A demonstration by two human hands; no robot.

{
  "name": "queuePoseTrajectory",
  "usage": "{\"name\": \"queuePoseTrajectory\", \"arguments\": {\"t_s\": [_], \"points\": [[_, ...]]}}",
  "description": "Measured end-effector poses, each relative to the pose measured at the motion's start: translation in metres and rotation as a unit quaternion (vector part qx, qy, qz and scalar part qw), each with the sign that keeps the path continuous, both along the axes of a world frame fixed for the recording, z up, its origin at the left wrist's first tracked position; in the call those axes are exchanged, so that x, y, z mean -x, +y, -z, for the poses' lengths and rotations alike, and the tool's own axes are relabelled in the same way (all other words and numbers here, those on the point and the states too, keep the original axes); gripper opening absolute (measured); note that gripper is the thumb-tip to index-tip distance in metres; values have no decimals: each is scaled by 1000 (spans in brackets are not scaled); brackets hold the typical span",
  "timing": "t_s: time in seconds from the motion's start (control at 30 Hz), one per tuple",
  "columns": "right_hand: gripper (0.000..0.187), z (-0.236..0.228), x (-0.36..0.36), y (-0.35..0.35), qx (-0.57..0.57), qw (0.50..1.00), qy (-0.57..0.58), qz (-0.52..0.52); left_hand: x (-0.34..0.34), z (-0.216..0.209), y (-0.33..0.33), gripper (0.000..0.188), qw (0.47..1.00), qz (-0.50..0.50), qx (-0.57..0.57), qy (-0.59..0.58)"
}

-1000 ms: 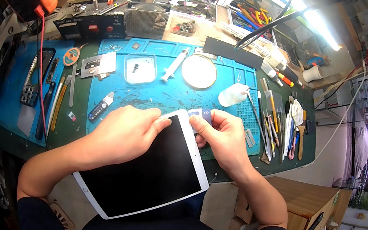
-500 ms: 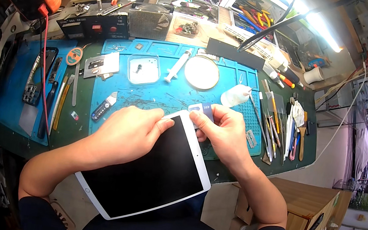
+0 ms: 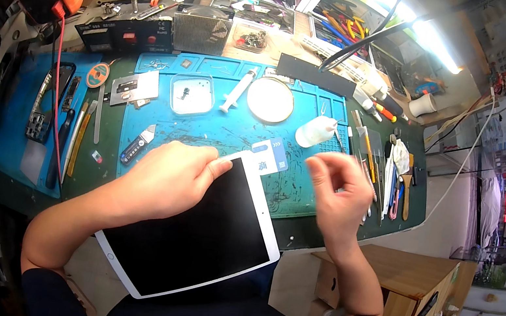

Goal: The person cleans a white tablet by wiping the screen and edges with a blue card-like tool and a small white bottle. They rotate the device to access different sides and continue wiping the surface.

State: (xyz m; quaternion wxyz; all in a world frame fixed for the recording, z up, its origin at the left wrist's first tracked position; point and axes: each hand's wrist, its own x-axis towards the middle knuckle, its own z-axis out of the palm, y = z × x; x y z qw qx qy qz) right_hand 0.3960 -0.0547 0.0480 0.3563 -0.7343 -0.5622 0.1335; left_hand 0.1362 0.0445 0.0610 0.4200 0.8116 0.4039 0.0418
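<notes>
A tablet (image 3: 201, 236) with a white frame and dark screen lies tilted between my forearms, over the bench's near edge. My left hand (image 3: 173, 178) grips its far left part, thumb over the front and fingers closed. A blue and white card (image 3: 270, 156) sticks out beside the tablet's far right corner, above the blue mat (image 3: 217, 132); whether it is tucked under the edge I cannot tell. To the right, my right hand (image 3: 343, 192) is raised apart from both, fingers curled and thumb close to the index finger, nothing visible in it.
A utility knife (image 3: 138, 145), a clear tray (image 3: 191, 94), a syringe (image 3: 237, 91), a round dish (image 3: 271, 100) and a white bottle (image 3: 315, 131) lie around the mat. Several brushes and tools (image 3: 396, 174) line the right side. A wooden cabinet (image 3: 406, 275) stands at lower right.
My right hand has let go of the card and moved right, away from the tablet. The card stays by the tablet's corner. My left hand keeps its grip.
</notes>
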Motion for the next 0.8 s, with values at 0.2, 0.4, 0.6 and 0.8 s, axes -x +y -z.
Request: {"name": "queuePoseTrajectory", "arguments": {"t_s": [0.2,0.4,0.6,0.8], "points": [[51,22,-29,39,-148,984,-93,-45,0,2,13,49,998,21,66,-1],[46,-4,-13,24,-203,944,-167,-197,4,10,22,57,997,38,62,-1],[50,-20,-7,21,-215,869,-384,-228,1,2,18,56,997,35,69,10],[45,-17,-5,19,-203,860,-409,-229,-1,0,18,56,997,35,70,16]]}}
